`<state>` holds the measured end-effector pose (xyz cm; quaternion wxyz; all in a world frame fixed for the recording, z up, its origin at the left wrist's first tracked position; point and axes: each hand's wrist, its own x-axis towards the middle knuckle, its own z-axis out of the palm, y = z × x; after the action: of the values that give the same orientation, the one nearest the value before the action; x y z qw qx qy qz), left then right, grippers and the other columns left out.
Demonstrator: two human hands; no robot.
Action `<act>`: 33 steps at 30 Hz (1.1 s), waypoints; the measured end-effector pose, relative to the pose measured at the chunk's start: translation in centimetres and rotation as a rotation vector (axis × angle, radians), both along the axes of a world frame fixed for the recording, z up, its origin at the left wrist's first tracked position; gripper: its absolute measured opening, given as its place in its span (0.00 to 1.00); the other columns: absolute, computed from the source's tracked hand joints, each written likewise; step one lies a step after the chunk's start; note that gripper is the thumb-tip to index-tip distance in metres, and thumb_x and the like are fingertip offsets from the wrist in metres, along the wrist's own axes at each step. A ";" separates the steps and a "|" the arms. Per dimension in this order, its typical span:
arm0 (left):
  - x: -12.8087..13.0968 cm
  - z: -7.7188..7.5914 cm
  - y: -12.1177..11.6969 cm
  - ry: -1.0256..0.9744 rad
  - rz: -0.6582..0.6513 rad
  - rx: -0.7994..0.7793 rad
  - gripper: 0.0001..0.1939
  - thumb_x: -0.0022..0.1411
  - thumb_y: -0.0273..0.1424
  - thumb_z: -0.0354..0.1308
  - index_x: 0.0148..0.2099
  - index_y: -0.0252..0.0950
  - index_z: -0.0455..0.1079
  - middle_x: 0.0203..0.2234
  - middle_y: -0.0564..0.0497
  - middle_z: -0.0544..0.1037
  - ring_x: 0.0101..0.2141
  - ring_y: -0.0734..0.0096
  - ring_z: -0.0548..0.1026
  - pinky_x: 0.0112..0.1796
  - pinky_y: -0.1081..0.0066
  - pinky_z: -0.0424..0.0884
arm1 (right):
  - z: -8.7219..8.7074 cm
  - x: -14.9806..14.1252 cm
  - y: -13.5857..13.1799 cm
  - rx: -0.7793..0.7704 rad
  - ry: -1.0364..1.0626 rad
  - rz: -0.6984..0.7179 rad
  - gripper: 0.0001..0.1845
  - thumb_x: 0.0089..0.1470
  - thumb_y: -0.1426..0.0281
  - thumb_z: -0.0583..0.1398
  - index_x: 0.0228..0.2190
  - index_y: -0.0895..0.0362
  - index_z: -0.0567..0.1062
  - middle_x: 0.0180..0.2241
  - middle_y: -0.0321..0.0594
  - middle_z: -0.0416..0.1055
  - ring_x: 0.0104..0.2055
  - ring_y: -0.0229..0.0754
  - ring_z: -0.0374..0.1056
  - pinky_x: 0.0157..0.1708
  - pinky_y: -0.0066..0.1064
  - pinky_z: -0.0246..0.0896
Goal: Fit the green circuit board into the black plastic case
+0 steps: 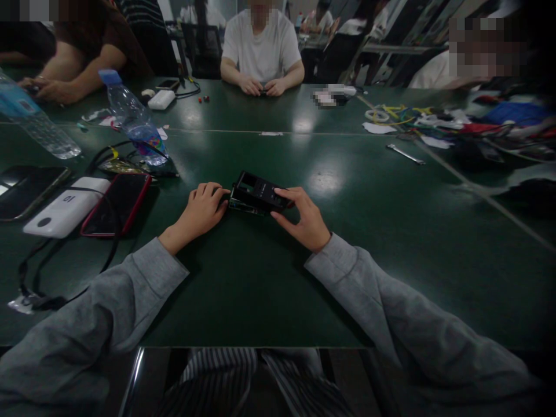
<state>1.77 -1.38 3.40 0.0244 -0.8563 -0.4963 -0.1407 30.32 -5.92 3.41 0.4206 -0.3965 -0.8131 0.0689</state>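
Note:
A small black box-like device (256, 192) with an open frame on top rests on the dark green table (269, 278) in front of me. My left hand (200, 211) curls against its left end, fingertips touching it. My right hand (304, 217) pinches its right end between thumb and fingers. Both arms wear grey sleeves.
At left lie a red-edged phone (117, 204), a white power bank (65, 207), a dark phone (26, 191), a black lanyard (65, 272) and two plastic water bottles (132, 119). A wrench (405, 153) and coloured cables (403, 113) lie at right. Other people sit across the table.

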 end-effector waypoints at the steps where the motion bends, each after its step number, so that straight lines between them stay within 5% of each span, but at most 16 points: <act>1: 0.0 0.0 0.0 0.000 -0.002 0.001 0.17 0.71 0.34 0.47 0.58 0.38 0.66 0.55 0.39 0.68 0.54 0.49 0.65 0.50 0.50 0.67 | 0.0 0.0 0.0 -0.002 0.001 -0.002 0.27 0.59 0.65 0.61 0.58 0.48 0.64 0.49 0.43 0.68 0.45 0.47 0.69 0.43 0.44 0.73; 33: 0.0 -0.2 0.1 0.005 0.004 0.004 0.17 0.72 0.33 0.45 0.58 0.38 0.65 0.55 0.40 0.69 0.54 0.49 0.65 0.49 0.50 0.67 | -0.1 0.0 0.0 -0.021 0.004 0.007 0.27 0.59 0.66 0.62 0.59 0.47 0.64 0.50 0.43 0.67 0.45 0.46 0.69 0.42 0.43 0.74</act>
<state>1.74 -1.28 3.21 0.0277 -0.8557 -0.4976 -0.1393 30.36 -5.91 3.32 0.4178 -0.3979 -0.8129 0.0798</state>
